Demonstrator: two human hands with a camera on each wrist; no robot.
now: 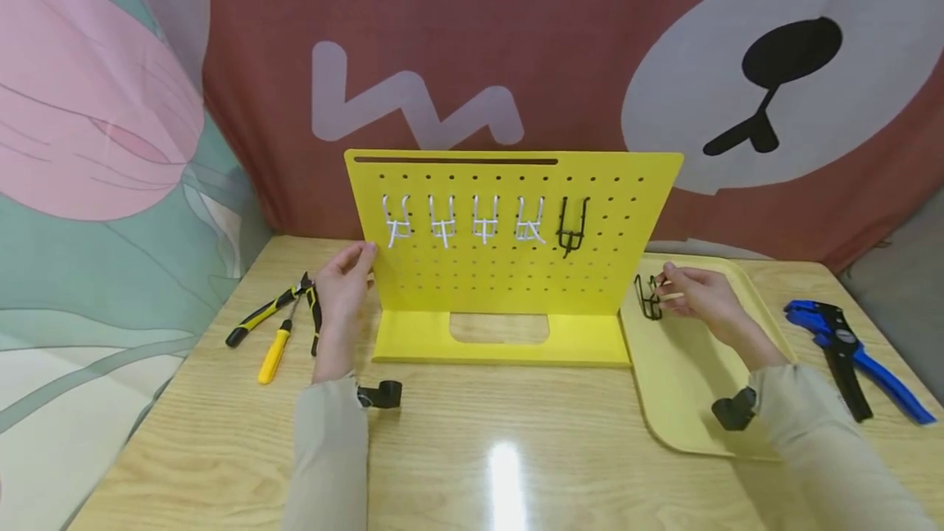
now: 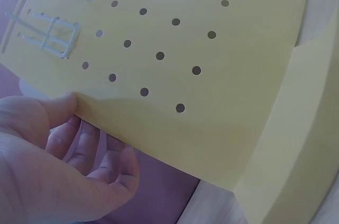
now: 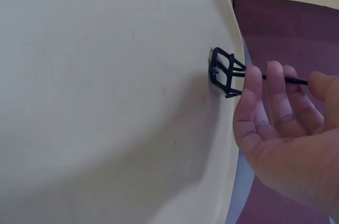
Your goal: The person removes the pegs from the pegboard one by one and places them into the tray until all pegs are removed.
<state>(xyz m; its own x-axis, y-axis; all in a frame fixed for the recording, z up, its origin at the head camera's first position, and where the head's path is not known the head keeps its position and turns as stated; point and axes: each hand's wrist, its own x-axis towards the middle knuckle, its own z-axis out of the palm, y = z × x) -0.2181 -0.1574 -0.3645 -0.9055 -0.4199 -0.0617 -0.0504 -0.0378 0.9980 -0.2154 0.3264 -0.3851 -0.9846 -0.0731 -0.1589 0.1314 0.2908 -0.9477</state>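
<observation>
A yellow pegboard [image 1: 479, 300] stands upright on its base on the wooden table. My left hand [image 1: 342, 281] grips its left edge, thumb on the front face and fingers curled behind, as the left wrist view shows. Several white wire hooks [image 1: 399, 224] hang in a row along its upper part, and a black wire hook [image 1: 571, 233] hangs at the row's right end. Over the far left part of a pale yellow tray [image 1: 667, 408], my right hand [image 1: 701, 299] pinches another black wire hook [image 3: 214, 69]. Its squared end points down at the tray, close to the rim.
On the table left of the board lie diagonal cutters [image 1: 269, 315] with yellow and black handles, and a yellow screwdriver [image 1: 274, 356]. Blue and black wire strippers [image 1: 848, 342] lie right of the tray. A printed cloth [image 1: 442, 39] hangs behind the table.
</observation>
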